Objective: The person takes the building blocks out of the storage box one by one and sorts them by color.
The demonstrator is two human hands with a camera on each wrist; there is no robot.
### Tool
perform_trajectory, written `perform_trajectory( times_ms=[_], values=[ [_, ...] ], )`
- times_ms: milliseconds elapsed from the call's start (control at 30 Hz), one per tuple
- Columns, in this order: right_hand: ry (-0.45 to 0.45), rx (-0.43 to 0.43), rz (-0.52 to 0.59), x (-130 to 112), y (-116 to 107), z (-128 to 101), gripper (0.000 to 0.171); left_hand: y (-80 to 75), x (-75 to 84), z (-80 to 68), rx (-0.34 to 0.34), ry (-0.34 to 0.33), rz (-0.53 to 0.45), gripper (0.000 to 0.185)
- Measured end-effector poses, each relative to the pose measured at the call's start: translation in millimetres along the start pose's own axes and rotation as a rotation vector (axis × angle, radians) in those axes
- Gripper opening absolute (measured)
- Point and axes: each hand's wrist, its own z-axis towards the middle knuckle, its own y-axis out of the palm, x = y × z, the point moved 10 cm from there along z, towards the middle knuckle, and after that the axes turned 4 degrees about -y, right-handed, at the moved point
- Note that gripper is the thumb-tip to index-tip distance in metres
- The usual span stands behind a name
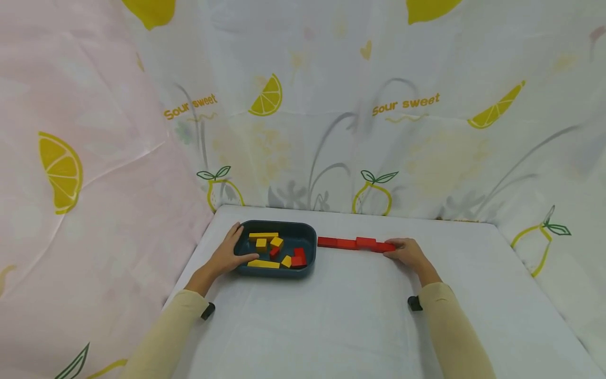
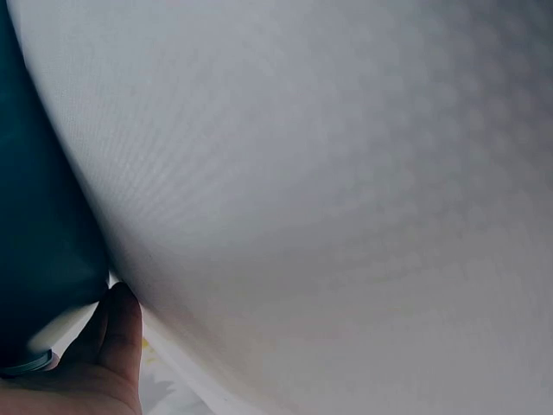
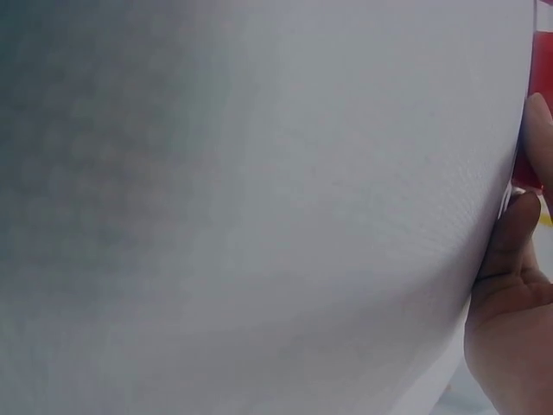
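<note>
A dark blue-green tray (image 1: 298,272) stands on the white table with yellow and red blocks in it. At its left end my left hand (image 1: 226,257) grips it, thumb over the near rim and fingers along the far corner. The left wrist view shows these fingers (image 2: 121,333) low against the tray's outer wall (image 2: 43,216). To the right of the tray runs a row of red blocks (image 1: 345,243), one standing a little higher. My right hand (image 1: 409,253) pinches the red block (image 1: 384,247) at the row's right end. The right wrist view has that red block (image 3: 543,65) at its edge.
Inside the tray lie two long yellow blocks (image 1: 263,264), smaller yellow blocks (image 1: 261,245) and red blocks (image 1: 299,258). The white table (image 1: 350,316) ends at the back against a hanging cloth (image 1: 307,131) printed with lemons. Another cloth (image 1: 104,237) hangs along the left.
</note>
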Motion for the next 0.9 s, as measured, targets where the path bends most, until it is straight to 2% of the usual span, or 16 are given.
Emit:
perform_trajectory(
  times_ms=[167, 900],
  values=[
    [0.014, -0.007, 0.005, -0.2, 0.6, 1.2, 0.049, -0.5, -0.2, 0.7, -0.001, 0.000, 0.000, 0.114],
    [-0.023, -0.007, -0.009, 2.8, 1.3, 5.2, 0.049, 0.4, 0.2, 1.1, -0.002, -0.009, 0.004, 0.113]
  ],
)
